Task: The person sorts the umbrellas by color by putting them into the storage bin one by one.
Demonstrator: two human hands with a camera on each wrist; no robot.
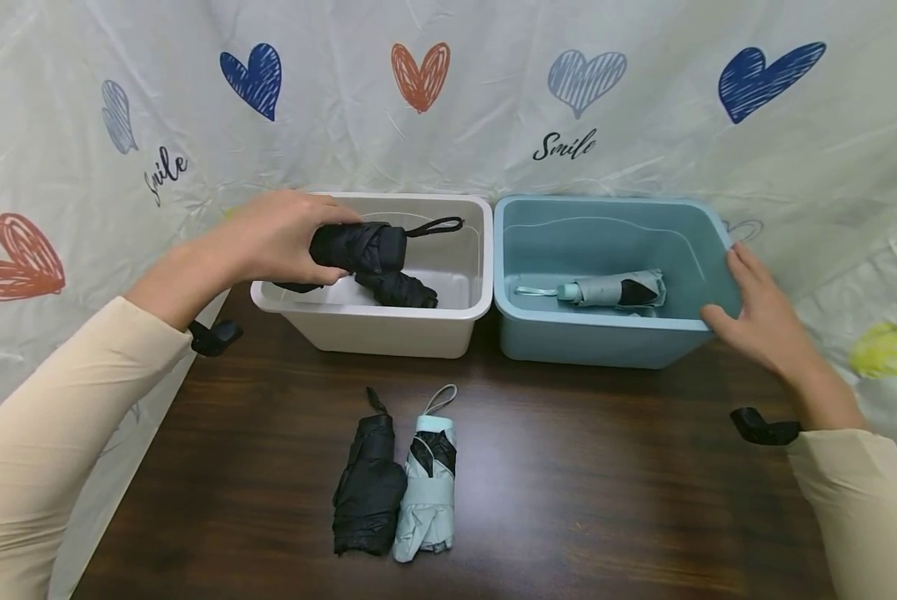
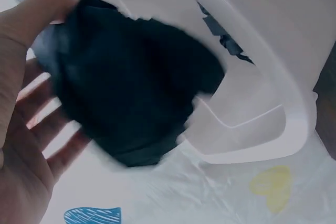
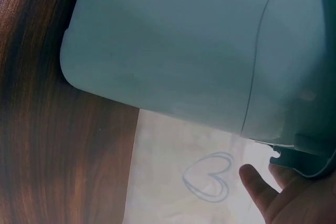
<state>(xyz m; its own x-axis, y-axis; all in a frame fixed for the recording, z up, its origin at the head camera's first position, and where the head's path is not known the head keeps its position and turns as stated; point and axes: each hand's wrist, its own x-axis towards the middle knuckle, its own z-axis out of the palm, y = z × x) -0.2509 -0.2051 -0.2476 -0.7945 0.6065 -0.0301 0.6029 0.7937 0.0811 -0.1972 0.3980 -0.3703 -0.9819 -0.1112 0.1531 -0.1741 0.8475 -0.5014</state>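
Observation:
My left hand (image 1: pixel 283 237) grips a black folded umbrella (image 1: pixel 366 247) above the white bin (image 1: pixel 388 333), its wrist loop pointing right. In the left wrist view the black umbrella is blurred, with the thumb on one side and fingers spread behind it. Another black umbrella (image 1: pixel 399 291) lies inside the white bin, partly hidden. My right hand (image 1: pixel 764 312) rests at the right end of the blue bin (image 1: pixel 583 337), thumb near the front corner and fingers at the side rim. A light-blue folded umbrella (image 1: pixel 617 290) lies within the blue bin.
In front of the bins, a black folded umbrella (image 1: pixel 369 487) and a light-blue one (image 1: pixel 428 492) lie side by side on the dark wooden table (image 1: pixel 606 483). A white sheet (image 1: pixel 486 100) printed with hearts hangs behind the bins.

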